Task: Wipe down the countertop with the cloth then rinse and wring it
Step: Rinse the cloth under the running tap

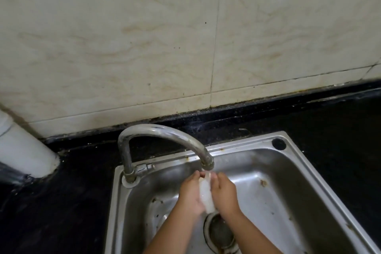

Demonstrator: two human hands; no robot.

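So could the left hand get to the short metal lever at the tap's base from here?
Probably yes: the left hand holds the white cloth just right of the lever, with nothing between, but it must let go first.

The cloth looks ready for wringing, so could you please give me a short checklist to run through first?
1. Cloth held between left hand and right hand: ok.
2. Cloth under the faucet spout: ok.
3. Hands over the sink basin, so drips fall inside: ok.
4. Drain free of blockage: cannot tell.
5. Water running: cannot tell, blurred.
6. Cloth rinsed clean: cannot tell.
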